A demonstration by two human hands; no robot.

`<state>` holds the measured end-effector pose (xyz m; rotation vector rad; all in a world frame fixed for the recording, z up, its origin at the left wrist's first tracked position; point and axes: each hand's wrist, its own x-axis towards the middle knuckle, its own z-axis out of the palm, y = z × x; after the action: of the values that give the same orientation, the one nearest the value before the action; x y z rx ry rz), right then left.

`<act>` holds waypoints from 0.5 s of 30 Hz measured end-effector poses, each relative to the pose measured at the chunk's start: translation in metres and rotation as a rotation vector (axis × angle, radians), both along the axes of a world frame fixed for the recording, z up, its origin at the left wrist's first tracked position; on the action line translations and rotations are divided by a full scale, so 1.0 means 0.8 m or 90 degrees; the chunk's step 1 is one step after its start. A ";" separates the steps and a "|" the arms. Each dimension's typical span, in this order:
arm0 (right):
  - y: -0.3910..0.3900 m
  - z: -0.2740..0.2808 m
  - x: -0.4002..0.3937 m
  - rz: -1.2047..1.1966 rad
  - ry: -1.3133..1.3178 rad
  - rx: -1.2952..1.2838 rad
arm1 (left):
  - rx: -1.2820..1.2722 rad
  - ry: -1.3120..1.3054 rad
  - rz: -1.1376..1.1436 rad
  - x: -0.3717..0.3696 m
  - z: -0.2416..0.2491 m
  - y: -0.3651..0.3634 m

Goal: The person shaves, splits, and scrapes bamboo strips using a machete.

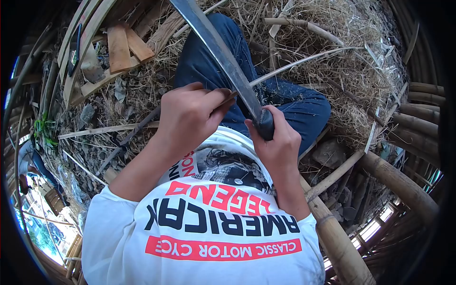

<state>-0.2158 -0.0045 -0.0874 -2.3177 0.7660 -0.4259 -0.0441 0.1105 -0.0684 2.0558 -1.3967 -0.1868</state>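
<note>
The thin bamboo strip [304, 62] is lying across the person's lap, its long axis running from the left hand up and to the right, over the blue-trousered knee [289, 102] and out above the dry straw [342, 71]. Its near end is disappearing under the fingers of the left hand [190, 114], right where the blade is crossing it, so the strip and the blade are making a shallow X just in front of the chest.

The long knife [223, 57] is lying the other way: its handle is sitting low in the right hand [275, 137], and the dark blade is slanting up and to the left, out past the top edge of the view. The blade is touching the strip, or very nearly so, just beside the left thumb; the exact point of contact is too small to tell.

The left hand is curled closed, pinching the strip's near end between thumb and bent fingers, knuckles turned toward the camera, forearm coming in from the lower left. The right hand is wrapped tight around the dark knife handle, thumb side up, wrist bent in toward the body, forearm rising from the lower right. Both hands are close together, the left slightly higher and farther out; it is the nearer one to the strip.

Around them, cut wooden blocks [126, 47] are lying at upper left among the litter, and thick bamboo poles [399, 183] are running along the right.
</note>
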 end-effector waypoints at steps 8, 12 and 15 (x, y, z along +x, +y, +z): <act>-0.001 -0.005 -0.001 0.028 0.035 -0.029 | -0.059 -0.007 -0.009 -0.001 -0.009 -0.004; -0.007 -0.017 -0.004 0.033 0.079 -0.082 | -0.004 -0.011 -0.018 -0.001 -0.013 0.001; -0.010 -0.016 -0.007 0.042 0.100 -0.085 | -0.001 -0.001 -0.016 -0.001 -0.018 0.003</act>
<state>-0.2212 -0.0121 -0.1001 -2.5168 0.7524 -0.2747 -0.0448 0.1130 -0.0831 2.0389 -1.4233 -0.1947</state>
